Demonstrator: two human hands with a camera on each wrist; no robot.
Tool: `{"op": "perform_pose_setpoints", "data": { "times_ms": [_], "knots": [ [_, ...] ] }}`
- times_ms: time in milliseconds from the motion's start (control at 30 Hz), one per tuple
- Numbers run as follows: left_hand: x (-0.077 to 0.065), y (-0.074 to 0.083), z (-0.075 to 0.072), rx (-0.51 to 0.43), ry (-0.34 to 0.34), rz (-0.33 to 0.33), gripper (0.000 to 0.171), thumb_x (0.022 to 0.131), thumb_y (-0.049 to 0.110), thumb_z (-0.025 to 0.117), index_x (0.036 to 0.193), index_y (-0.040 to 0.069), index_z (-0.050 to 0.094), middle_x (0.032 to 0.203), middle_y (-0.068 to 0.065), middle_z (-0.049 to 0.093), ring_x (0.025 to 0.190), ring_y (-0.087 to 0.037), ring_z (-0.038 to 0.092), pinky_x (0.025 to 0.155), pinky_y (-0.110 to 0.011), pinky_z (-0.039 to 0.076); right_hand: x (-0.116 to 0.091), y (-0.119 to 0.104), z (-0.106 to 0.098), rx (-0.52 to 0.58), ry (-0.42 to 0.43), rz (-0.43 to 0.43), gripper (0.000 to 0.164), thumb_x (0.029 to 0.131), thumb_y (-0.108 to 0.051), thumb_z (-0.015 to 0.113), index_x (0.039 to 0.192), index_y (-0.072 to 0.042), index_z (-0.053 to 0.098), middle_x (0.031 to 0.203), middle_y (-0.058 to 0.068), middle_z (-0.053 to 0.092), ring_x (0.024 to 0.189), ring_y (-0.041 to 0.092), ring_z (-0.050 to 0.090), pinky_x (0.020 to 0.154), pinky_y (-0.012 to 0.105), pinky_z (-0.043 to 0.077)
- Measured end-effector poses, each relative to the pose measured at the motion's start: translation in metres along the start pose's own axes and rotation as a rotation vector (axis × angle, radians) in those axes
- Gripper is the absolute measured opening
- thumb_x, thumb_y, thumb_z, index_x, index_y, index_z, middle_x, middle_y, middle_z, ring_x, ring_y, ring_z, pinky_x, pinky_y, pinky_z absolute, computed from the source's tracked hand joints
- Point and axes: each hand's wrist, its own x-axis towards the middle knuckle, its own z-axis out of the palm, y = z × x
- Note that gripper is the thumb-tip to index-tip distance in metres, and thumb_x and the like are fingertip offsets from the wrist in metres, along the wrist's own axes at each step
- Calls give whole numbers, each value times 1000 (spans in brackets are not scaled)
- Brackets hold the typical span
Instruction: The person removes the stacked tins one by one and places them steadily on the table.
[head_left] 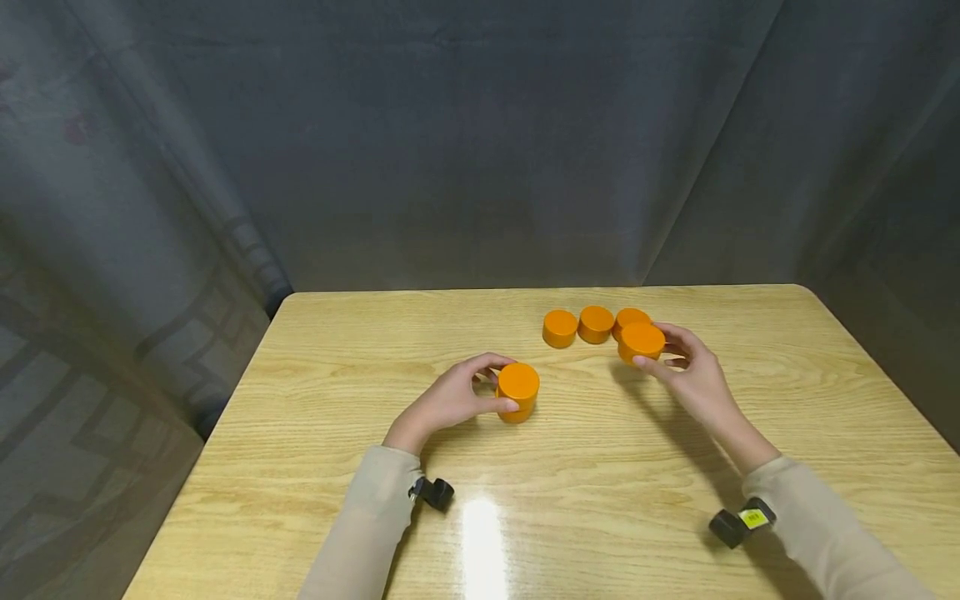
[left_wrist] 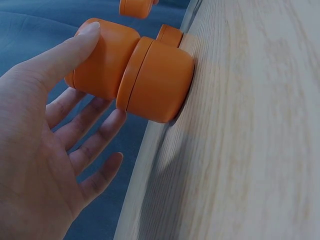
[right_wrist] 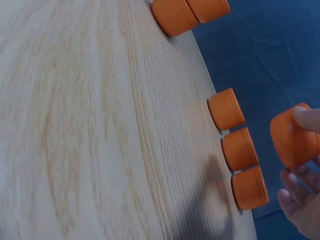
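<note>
Two round orange lidded jars stand one on top of the other near the middle of the table. My left hand point(head_left: 453, 398) holds the upper jar point(left_wrist: 107, 60) between thumb and fingers. Beneath it, the lower jar point(left_wrist: 160, 82) sits on the wood, with a fingertip right at its lid edge in the left wrist view. My right hand point(head_left: 697, 379) grips another orange jar point(right_wrist: 291, 137) by its side, raised off the table. In the head view this jar partly covers the rightmost of three jars in a row behind it.
The row at the back holds a left jar point(head_left: 559, 329), a middle jar point(head_left: 596, 325) and a right jar point(head_left: 630, 317), set close together. A light wooden table point(head_left: 337, 333) lies under everything. Grey curtain point(head_left: 465, 167) hangs behind its far edge.
</note>
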Motion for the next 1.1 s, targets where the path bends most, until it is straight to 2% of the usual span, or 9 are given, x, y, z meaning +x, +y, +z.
{"op": "perform_pose_setpoints", "data": {
  "times_ms": [567, 867, 1100],
  "knots": [
    [-1, 0, 0, -2, -7, -1, 53, 84, 36, 81, 132, 28, 60, 118, 15, 61, 106, -13, 56, 97, -40, 45, 7, 7, -7, -20, 7, 13, 66, 93, -27, 72, 143, 5, 43, 134, 23, 52, 103, 7, 48, 78, 14, 41],
    [-1, 1, 0, -1, -4, -3, 54, 83, 36, 81, 133, 27, 60, 118, 13, 61, 106, -14, 56, 96, -40, 45, 9, 12, -12, -34, 6, 45, 68, 94, -29, 71, 144, 5, 42, 136, 24, 51, 105, 8, 48, 78, 13, 41],
    [0, -1, 0, 3, -4, -4, 54, 83, 36, 81, 132, 28, 60, 117, 14, 61, 106, -14, 55, 96, -38, 45, 11, 22, -15, -47, 7, 72, 71, 94, -33, 70, 146, 5, 40, 138, 25, 49, 108, 14, 48, 78, 13, 40]
  ]
}}
